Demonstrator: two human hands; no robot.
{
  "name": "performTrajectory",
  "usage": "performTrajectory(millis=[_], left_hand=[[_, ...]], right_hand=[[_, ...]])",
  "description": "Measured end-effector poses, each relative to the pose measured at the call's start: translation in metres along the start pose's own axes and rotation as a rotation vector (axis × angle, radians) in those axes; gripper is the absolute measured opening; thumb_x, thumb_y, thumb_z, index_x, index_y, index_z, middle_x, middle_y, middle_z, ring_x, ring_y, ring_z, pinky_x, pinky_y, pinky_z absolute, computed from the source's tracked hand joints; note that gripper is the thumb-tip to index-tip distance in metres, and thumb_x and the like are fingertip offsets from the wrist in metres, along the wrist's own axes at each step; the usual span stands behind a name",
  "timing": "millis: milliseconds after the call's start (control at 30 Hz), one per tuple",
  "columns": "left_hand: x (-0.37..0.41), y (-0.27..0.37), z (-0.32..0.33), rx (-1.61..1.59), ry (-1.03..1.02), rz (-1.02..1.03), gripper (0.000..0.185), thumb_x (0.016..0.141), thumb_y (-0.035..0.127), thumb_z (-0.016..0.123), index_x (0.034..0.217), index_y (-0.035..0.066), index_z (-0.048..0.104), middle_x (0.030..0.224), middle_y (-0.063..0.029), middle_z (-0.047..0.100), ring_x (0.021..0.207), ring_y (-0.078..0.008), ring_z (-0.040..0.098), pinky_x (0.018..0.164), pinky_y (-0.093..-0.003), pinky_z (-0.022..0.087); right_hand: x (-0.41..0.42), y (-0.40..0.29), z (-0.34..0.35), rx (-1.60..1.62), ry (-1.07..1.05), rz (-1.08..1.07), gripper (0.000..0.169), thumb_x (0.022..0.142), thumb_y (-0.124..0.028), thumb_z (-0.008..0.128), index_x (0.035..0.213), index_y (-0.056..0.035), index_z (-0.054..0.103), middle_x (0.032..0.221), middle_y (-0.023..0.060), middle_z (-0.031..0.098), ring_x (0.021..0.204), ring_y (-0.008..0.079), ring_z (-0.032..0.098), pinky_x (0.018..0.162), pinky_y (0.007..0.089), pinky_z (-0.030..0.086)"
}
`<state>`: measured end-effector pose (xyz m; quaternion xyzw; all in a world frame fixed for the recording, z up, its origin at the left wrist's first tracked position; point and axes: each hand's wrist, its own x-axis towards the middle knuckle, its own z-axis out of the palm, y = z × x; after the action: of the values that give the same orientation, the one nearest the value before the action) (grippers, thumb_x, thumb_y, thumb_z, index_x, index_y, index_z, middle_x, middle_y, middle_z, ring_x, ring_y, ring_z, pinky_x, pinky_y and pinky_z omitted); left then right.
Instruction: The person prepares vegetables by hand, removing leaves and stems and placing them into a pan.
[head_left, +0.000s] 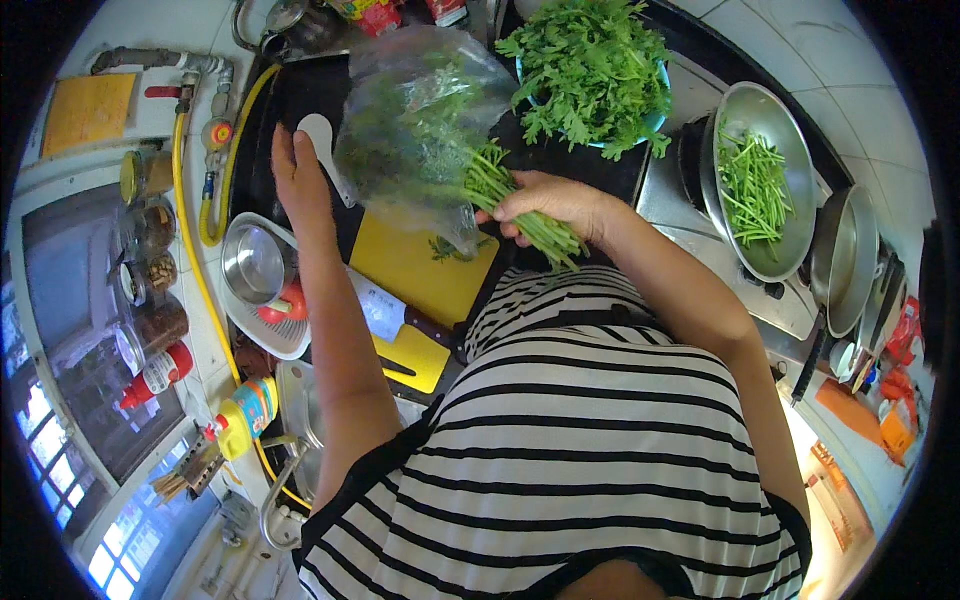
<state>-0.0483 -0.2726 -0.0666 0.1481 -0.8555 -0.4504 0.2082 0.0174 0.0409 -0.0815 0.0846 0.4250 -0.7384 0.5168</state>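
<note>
My right hand (544, 206) grips a bunch of leafy green stems (551, 236) near their cut ends. The leafy tops are inside a clear plastic bag (427, 127), whose mouth faces my right hand. My left hand (304, 176) is raised left of the bag, empty, with its fingers extended. Partly behind it lies a white rice paddle (319, 139) on the black countertop. Below the bag rests a yellow cutting board (420, 259) with a few leaf scraps (450, 247). A cleaver (382, 304) with a dark handle lies across the board, blade towards my left forearm.
A blue bowl (656, 124) heaped with leafy greens (589, 67) stands at the back. To the right, a steel bowl (799, 232) holds cut stems (754, 187), beside a frying pan (851, 262). At left are a white basket (289, 341) with tomatoes (296, 304) and a sink (304, 405).
</note>
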Motion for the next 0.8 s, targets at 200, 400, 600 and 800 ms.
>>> performTrajectory(millis=[200, 400, 600, 800], left_hand=[[0.040, -0.059, 0.011, -0.707, -0.575, -0.772, 0.046, 0.099, 0.035, 0.059, 0.131, 0.001, 0.059, 0.121, -0.0114, 0.066, 0.106, -0.0225, 0.064, 0.091, -0.0344, 0.050], [0.112, -0.065, -0.029, -0.656, -0.119, -0.557, 0.034, 0.101, 0.024, 0.052, 0.126, 0.003, 0.061, 0.114, -0.0081, 0.066, 0.102, -0.0236, 0.064, 0.089, -0.0358, 0.050], [0.115, -0.056, -0.059, -0.509, -0.421, -0.402, 0.059, 0.103, 0.045, 0.048, 0.149, 0.010, 0.039, 0.143, -0.0143, 0.050, 0.129, -0.0282, 0.051, 0.111, -0.0441, 0.036], [0.049, -0.050, -0.024, -0.004, -0.981, -0.291, 0.077, 0.097, 0.036, 0.062, 0.160, 0.019, 0.021, 0.164, -0.0144, 0.023, 0.137, -0.0268, 0.044, 0.111, -0.0358, 0.036]], right_hand=[[-0.023, -0.007, 0.012, -0.158, -0.089, -0.083, 0.051, 0.081, -0.010, 0.069, 0.129, -0.0069, 0.049, 0.106, 0.0046, 0.066, 0.073, 0.0119, 0.059, 0.063, 0.0286, 0.053], [-0.052, -0.008, 0.001, -0.582, 0.102, -0.093, 0.084, 0.081, -0.009, 0.065, 0.154, -0.0065, 0.024, 0.102, 0.0073, 0.065, 0.075, 0.0145, 0.062, 0.068, 0.0291, 0.053], [-0.052, 0.014, -0.036, -0.730, 0.279, -0.066, 0.093, 0.082, -0.005, 0.064, 0.160, -0.0112, 0.015, 0.098, 0.0077, 0.064, 0.075, 0.0149, 0.061, 0.068, 0.0285, 0.052], [-0.049, 0.027, -0.042, -0.661, 0.323, -0.051, 0.092, 0.082, -0.006, 0.065, 0.160, -0.0093, 0.015, 0.101, 0.0082, 0.064, 0.077, 0.0151, 0.061, 0.069, 0.0289, 0.052]])
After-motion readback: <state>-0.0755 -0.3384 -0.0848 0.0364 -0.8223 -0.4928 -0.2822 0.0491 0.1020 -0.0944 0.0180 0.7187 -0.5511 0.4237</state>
